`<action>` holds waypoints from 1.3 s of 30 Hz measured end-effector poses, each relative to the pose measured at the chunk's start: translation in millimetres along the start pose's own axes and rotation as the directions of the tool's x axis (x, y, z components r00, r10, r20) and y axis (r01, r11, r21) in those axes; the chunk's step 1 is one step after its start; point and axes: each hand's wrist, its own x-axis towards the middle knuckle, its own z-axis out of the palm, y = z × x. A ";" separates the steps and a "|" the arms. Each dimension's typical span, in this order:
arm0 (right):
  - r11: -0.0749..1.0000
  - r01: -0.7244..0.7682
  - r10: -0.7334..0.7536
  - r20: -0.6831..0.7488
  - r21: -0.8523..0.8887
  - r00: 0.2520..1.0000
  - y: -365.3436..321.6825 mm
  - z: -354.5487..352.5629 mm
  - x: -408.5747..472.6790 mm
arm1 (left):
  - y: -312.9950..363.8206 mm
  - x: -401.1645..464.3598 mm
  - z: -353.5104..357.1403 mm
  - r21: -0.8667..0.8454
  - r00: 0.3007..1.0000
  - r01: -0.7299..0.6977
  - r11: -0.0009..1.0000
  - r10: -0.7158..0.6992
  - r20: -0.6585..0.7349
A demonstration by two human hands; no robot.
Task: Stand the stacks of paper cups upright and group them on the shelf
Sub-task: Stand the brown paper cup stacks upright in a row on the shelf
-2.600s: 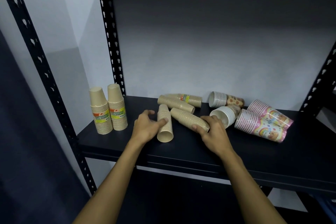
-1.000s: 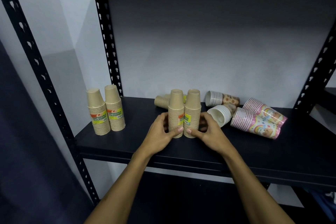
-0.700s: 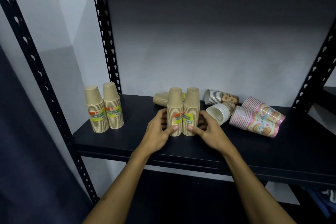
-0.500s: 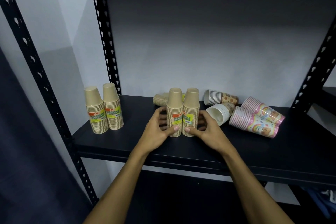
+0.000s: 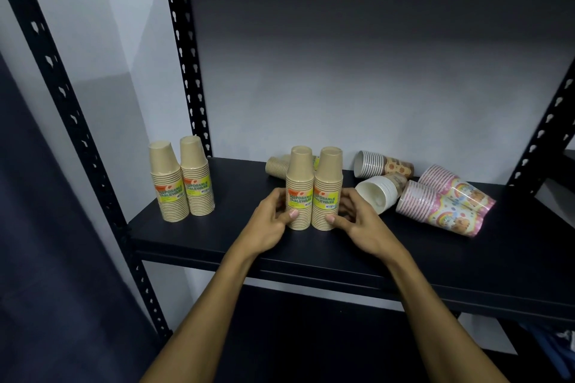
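Note:
Two tan cup stacks stand upright side by side at mid-shelf. My left hand grips the left stack near its base. My right hand grips the right stack. Two more tan stacks stand upright at the shelf's left end. Behind the held pair lies a tan stack on its side, partly hidden. To the right lie a white stack, an orange-patterned stack and two pink rainbow stacks.
The black shelf board has a front edge just below my wrists. Perforated black uprights frame the left side, and another the right. A grey wall closes the back. Another board hangs overhead.
Earlier both tan stacks lay on their sides under my hands; now they stand upright together. Over the last second my hands have kept hold with only small shifts.

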 end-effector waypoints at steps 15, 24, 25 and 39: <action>0.996 0.058 -0.059 -0.009 -0.071 0.998 7.0 3.4 3.1 | 9.7 -6.1 1.6 0.036 1.000 -0.009 0.999 0.010 -0.027; 0.995 0.073 -0.073 0.010 -0.067 0.997 12.0 4.5 4.4 | 14.4 -7.2 2.1 0.090 0.999 0.014 0.996 -0.010 -0.045; 0.995 0.073 -0.072 0.009 -0.063 0.997 12.8 4.6 4.6 | 14.6 -7.4 1.6 0.090 0.999 0.019 0.996 -0.016 -0.044; 0.993 0.073 -0.070 0.034 -0.095 0.997 8.4 -0.7 5.1 | 19.5 -9.5 1.2 0.084 0.998 0.028 0.996 -0.023 -0.059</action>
